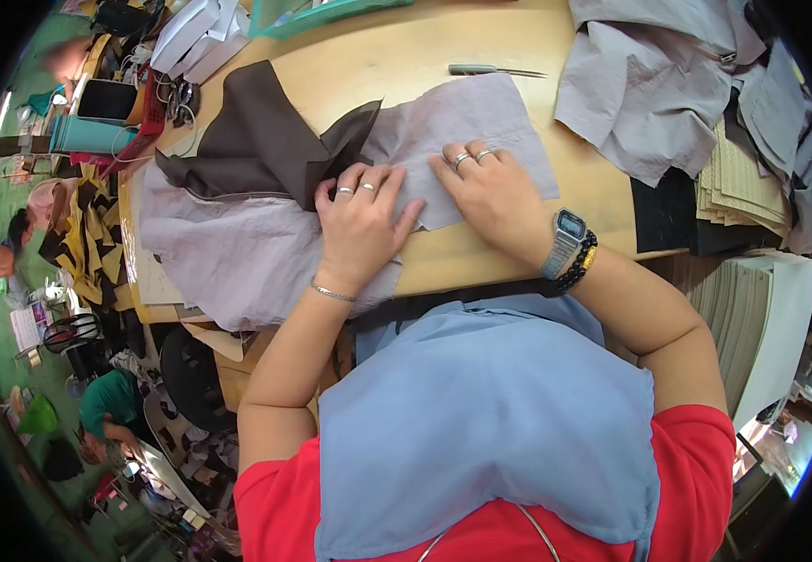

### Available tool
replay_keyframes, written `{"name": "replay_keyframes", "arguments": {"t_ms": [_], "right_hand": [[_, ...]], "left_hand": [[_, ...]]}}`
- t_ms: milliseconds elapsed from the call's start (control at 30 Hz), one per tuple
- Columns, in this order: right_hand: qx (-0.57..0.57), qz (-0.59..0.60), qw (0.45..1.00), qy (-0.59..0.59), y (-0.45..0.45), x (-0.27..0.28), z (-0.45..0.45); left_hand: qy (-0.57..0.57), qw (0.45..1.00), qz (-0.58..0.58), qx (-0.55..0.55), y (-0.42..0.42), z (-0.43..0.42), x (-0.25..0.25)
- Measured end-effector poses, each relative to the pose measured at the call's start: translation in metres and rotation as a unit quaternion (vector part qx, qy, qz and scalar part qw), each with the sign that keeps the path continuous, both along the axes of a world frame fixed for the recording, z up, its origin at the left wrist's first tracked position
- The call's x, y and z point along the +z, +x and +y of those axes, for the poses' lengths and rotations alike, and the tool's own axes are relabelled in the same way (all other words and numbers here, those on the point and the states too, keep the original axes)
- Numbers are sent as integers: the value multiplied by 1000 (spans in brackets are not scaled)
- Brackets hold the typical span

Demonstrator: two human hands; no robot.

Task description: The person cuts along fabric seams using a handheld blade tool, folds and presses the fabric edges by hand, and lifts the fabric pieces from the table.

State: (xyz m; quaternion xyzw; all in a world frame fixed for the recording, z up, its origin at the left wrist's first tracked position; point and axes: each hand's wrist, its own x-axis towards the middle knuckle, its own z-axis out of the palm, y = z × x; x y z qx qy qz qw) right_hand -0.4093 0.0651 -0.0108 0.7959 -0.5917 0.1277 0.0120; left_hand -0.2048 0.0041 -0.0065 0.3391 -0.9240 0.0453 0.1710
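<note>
A piece of thin grey-lilac fabric (237,248) lies across the table and hangs over its near edge; its right part is spread flat. Dark brown fabric (260,140) rests folded on top of it at the left. My left hand (361,220) touches the brown fabric's lower corner and the grey fabric, fingers bent and thumb spread apart. To its right, my right hand (499,201) lies on the flat grey part with its fingers bent, pressing down. I see no cloth pinched in either hand, though the fingertips are partly hidden.
A pointed awl-like tool (495,70) lies beyond my right hand. More grey fabric (635,98) is heaped at the right, near stacked yellowish sheets (738,183). A teal tray (317,17) stands at the back, white boxes (201,37) at back left. Another person (111,407) bends at lower left.
</note>
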Motion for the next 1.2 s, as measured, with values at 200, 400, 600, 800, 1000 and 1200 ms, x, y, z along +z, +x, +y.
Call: {"name": "replay_keyframes", "arguments": {"t_ms": [200,400,600,800,1000,1200], "right_hand": [[-6,-11,999,31,9,12,-1],[-23,-12,998,57,19,16,-5],[-26,-1,998,50,20,15,-4],[-16,31,993,109,24,25,-8],[-40,32,996,76,28,18,-7],[22,-82,996,-8,20,12,-15]], "left_hand": [[-5,999,22,24,4,4,0],[-4,999,26,20,11,0,-3],[10,1000,23,13,18,0,-1],[37,998,43,7,23,-1,-4],[60,996,59,14,19,-3,1],[216,973,65,51,11,-40,17]]}}
